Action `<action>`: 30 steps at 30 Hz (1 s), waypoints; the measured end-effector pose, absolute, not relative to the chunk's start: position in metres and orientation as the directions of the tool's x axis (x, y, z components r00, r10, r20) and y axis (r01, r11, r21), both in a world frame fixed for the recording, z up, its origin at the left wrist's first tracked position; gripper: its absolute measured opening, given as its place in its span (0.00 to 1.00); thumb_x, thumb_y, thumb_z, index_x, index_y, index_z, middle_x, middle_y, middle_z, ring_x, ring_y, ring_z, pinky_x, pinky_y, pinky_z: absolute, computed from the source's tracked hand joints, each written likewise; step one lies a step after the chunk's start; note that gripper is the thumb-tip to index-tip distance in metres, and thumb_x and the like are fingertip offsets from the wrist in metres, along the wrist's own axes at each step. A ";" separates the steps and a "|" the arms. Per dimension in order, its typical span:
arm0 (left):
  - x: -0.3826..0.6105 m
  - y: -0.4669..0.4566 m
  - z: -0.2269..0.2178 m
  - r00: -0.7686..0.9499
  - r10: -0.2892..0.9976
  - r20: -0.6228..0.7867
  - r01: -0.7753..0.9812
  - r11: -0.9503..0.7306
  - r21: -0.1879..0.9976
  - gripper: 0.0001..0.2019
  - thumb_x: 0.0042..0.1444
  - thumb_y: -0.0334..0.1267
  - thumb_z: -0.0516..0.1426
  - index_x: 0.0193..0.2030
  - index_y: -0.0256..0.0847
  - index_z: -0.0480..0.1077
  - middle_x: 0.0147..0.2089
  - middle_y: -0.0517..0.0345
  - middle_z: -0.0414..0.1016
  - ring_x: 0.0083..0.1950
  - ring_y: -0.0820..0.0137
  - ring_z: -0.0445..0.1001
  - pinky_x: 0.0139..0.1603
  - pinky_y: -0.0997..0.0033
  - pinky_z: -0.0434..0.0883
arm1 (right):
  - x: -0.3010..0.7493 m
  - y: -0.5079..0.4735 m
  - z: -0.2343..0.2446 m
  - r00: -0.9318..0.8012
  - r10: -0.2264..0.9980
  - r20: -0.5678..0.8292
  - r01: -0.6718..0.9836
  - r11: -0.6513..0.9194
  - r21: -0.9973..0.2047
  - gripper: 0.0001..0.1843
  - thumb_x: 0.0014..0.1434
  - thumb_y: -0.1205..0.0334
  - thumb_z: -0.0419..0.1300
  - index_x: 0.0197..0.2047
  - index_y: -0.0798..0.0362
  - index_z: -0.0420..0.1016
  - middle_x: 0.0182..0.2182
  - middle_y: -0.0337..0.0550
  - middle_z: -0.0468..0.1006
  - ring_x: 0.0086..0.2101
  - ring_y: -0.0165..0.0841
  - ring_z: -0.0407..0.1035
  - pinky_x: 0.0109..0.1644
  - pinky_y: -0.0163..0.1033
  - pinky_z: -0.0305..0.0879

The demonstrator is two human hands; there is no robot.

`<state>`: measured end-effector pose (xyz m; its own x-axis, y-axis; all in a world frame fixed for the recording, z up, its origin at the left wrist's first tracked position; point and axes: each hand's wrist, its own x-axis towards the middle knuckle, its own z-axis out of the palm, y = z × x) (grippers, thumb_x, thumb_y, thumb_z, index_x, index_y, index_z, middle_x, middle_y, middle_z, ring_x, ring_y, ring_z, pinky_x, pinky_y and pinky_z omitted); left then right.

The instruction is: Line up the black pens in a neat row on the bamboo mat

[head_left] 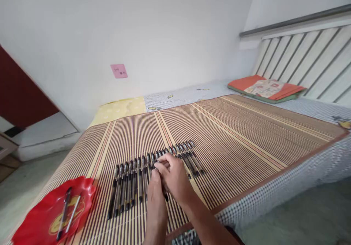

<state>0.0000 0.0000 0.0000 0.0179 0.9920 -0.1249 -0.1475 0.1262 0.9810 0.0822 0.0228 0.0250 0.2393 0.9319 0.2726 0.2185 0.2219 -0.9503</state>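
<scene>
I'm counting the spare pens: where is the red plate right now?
In the head view the red plate lies at the lower left on the bamboo mat, left of the row of pens, holding two pens.

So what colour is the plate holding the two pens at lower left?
Red plate with a yellow design in its middle; the head view shows it.

Home bedroom, bed (287,186) under a bamboo mat (233,135), folded pillow (265,87) by slatted headboard (307,62), plain white walls (164,25)

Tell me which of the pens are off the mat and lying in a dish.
The two pens in the red dish at the mat's near left corner; all the others lie in a row on the mat.
</scene>
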 end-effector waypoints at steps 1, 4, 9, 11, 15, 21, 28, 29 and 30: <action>0.003 -0.001 -0.002 0.030 0.992 -0.121 -0.142 0.124 0.982 0.38 0.63 0.71 0.50 0.60 0.41 0.78 0.60 0.43 0.80 0.62 0.49 0.75 0.57 0.57 0.72 | 0.087 0.022 0.026 0.236 0.934 0.268 0.232 0.214 -0.949 0.03 0.62 0.65 0.63 0.37 0.52 0.79 0.31 0.42 0.83 0.34 0.35 0.79 0.40 0.37 0.72; 0.009 0.004 -0.014 0.066 0.989 -0.135 -0.167 0.144 0.975 0.41 0.62 0.72 0.50 0.67 0.42 0.72 0.62 0.40 0.78 0.60 0.48 0.75 0.50 0.57 0.74 | 0.126 0.025 0.028 0.216 0.958 0.188 0.206 0.143 -0.968 0.05 0.61 0.62 0.63 0.36 0.53 0.80 0.30 0.41 0.83 0.32 0.34 0.78 0.36 0.36 0.72; -0.001 0.019 -0.022 0.076 0.983 -0.165 -0.239 0.178 0.954 0.44 0.59 0.73 0.53 0.68 0.39 0.70 0.63 0.35 0.77 0.65 0.47 0.72 0.48 0.59 0.72 | 0.230 0.052 0.017 0.350 0.931 0.108 0.517 -0.096 -0.851 0.10 0.63 0.58 0.62 0.37 0.55 0.82 0.31 0.44 0.84 0.31 0.33 0.77 0.35 0.35 0.69; -0.008 0.021 -0.019 0.075 0.984 -0.161 -0.270 0.175 0.947 0.42 0.59 0.71 0.55 0.65 0.37 0.73 0.61 0.35 0.77 0.65 0.47 0.72 0.50 0.58 0.71 | 0.259 0.068 0.005 0.363 0.929 0.071 0.572 -0.162 -0.804 0.07 0.59 0.64 0.64 0.29 0.55 0.79 0.25 0.43 0.81 0.28 0.33 0.75 0.34 0.35 0.66; -0.015 0.021 -0.018 0.046 0.982 -0.181 -0.286 0.186 0.940 0.39 0.56 0.69 0.60 0.59 0.35 0.76 0.56 0.36 0.80 0.62 0.47 0.74 0.49 0.58 0.71 | 0.277 0.090 -0.027 0.346 0.938 -0.024 0.666 -0.264 -0.698 0.16 0.59 0.66 0.67 0.21 0.54 0.73 0.18 0.37 0.74 0.24 0.32 0.71 0.33 0.36 0.65; -0.017 0.025 -0.019 0.028 0.978 -0.209 -0.301 0.208 0.931 0.40 0.47 0.70 0.65 0.53 0.34 0.79 0.53 0.36 0.82 0.59 0.48 0.76 0.46 0.60 0.72 | 0.276 0.099 -0.057 0.320 0.945 -0.075 0.738 -0.298 -0.605 0.16 0.68 0.54 0.65 0.31 0.56 0.75 0.27 0.35 0.78 0.29 0.30 0.73 0.40 0.39 0.73; -0.020 0.022 -0.010 0.049 0.968 -0.246 -0.288 0.250 0.925 0.35 0.53 0.67 0.63 0.53 0.36 0.79 0.54 0.37 0.82 0.57 0.51 0.78 0.47 0.59 0.73 | 0.283 0.101 -0.062 0.363 0.932 0.008 0.757 -0.290 -0.585 0.16 0.65 0.53 0.66 0.29 0.55 0.78 0.26 0.40 0.80 0.29 0.31 0.73 0.36 0.36 0.67; -0.021 0.022 -0.009 0.060 0.967 -0.249 -0.285 0.255 0.924 0.34 0.54 0.66 0.63 0.54 0.36 0.79 0.55 0.37 0.81 0.58 0.51 0.78 0.48 0.59 0.73 | 0.284 0.098 -0.062 0.367 0.930 0.016 0.758 -0.289 -0.585 0.16 0.63 0.54 0.66 0.28 0.55 0.78 0.25 0.41 0.80 0.28 0.31 0.73 0.35 0.36 0.65; -0.022 0.023 -0.009 0.065 0.966 -0.249 -0.286 0.257 0.923 0.34 0.54 0.66 0.63 0.53 0.36 0.79 0.55 0.37 0.81 0.58 0.50 0.78 0.48 0.59 0.73 | 0.286 0.095 -0.062 0.369 0.929 0.021 0.758 -0.288 -0.585 0.16 0.62 0.55 0.66 0.26 0.55 0.79 0.25 0.43 0.80 0.28 0.32 0.73 0.33 0.35 0.63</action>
<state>-0.0224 0.0229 -0.0093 0.0649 0.9663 -0.2490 -0.2861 0.2570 0.9231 0.2857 0.0950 -0.0615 0.3693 0.9291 0.0212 0.7581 -0.2880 -0.5851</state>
